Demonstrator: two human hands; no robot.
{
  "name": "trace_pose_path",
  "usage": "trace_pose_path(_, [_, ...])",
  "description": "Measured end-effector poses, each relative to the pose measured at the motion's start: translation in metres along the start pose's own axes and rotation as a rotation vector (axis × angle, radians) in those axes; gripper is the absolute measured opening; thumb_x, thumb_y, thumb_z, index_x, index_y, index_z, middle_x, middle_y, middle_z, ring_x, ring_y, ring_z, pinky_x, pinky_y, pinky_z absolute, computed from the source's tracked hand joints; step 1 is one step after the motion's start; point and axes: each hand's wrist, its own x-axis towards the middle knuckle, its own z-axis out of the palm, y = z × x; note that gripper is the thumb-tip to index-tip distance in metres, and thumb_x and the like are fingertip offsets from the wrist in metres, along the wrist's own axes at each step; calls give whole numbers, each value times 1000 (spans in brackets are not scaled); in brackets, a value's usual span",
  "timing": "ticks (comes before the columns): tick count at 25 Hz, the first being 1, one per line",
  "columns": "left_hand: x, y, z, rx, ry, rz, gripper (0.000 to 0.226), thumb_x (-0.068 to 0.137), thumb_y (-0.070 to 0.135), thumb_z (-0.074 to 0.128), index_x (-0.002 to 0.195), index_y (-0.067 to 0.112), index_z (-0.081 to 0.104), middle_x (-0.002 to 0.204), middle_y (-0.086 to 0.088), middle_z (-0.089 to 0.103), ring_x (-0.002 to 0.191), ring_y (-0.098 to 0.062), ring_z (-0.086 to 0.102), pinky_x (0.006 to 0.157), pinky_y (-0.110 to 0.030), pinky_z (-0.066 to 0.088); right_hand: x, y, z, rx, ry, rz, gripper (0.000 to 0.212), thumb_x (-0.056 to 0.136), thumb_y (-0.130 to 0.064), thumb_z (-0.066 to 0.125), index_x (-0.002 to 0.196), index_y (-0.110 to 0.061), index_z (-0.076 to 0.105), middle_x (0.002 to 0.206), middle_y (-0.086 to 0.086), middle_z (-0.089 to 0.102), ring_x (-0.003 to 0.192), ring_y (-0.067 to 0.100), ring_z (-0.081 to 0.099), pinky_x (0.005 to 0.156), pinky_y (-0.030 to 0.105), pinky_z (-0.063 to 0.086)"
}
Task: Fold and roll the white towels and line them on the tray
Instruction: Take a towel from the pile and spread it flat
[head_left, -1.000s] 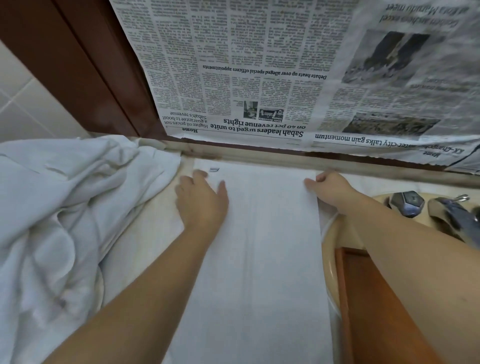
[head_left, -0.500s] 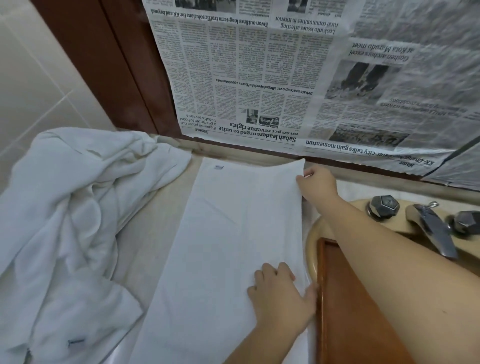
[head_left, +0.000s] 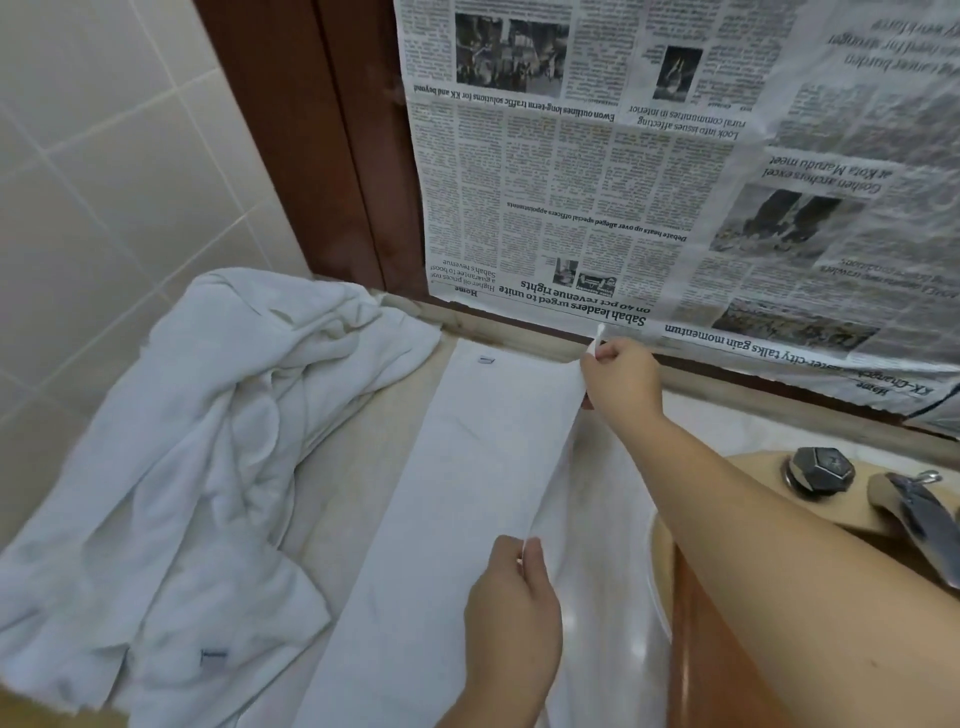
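Note:
A long white towel (head_left: 457, 483) lies flat on the beige counter, running from the wall toward me. My right hand (head_left: 621, 376) pinches its far right corner and holds that edge raised off the counter. My left hand (head_left: 511, 603) pinches the same right edge nearer to me, also lifted. A crumpled pile of white towels (head_left: 208, 467) lies to the left. The brown wooden tray (head_left: 727, 649) sits at the lower right, mostly hidden under my right forearm.
Newspaper (head_left: 649, 182) covers the wall behind the counter. A beige sink rim with a metal tap (head_left: 919, 519) and knob (head_left: 818, 467) stands at the right. White wall tiles (head_left: 104, 156) fill the left, beside a dark wooden frame (head_left: 322, 156).
My left hand moved from the towel's far left corner to its near right edge and took hold. Both hands now lift the right edge, which lay flat before.

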Motion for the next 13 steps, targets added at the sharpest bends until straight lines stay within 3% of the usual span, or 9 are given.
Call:
trace_pose_path(3, [18, -1, -40, -46, 132, -6, 37, 109, 45, 37, 84, 21, 50, 67, 2, 60, 64, -12, 59, 59, -28, 41, -4, -28, 36, -43, -33, -108, 8, 93, -22, 58, 89, -17, 62, 75, 2, 69, 66, 25, 71, 66, 40, 59])
trace_pose_path(7, [46, -20, -77, -66, 247, -65, 35, 108, 45, 40, 85, 23, 54, 69, 5, 62, 67, -8, 60, 62, -25, 44, -5, -44, 79, -143, -89, -196, 15, 100, -31, 58, 98, -17, 62, 84, -1, 67, 80, 22, 65, 59, 28, 43])
trace_pose_path(10, [75, -54, -89, 48, 170, -153, 30, 107, 47, 41, 91, 25, 53, 75, 7, 62, 71, -13, 60, 68, -34, 46, -5, -32, 120, -336, -273, -199, 32, 103, -47, 51, 118, -21, 61, 106, -1, 65, 100, 25, 63, 74, 33, 47])
trace_pose_path(13, [90, -79, -90, 136, 43, -202, 26, 106, 50, 44, 98, 26, 51, 80, 5, 66, 77, -12, 63, 77, -33, 50, -11, -3, 141, -685, -377, -257, 45, 105, -55, 40, 131, -22, 58, 129, 3, 52, 124, 30, 46, 90, 42, 47])
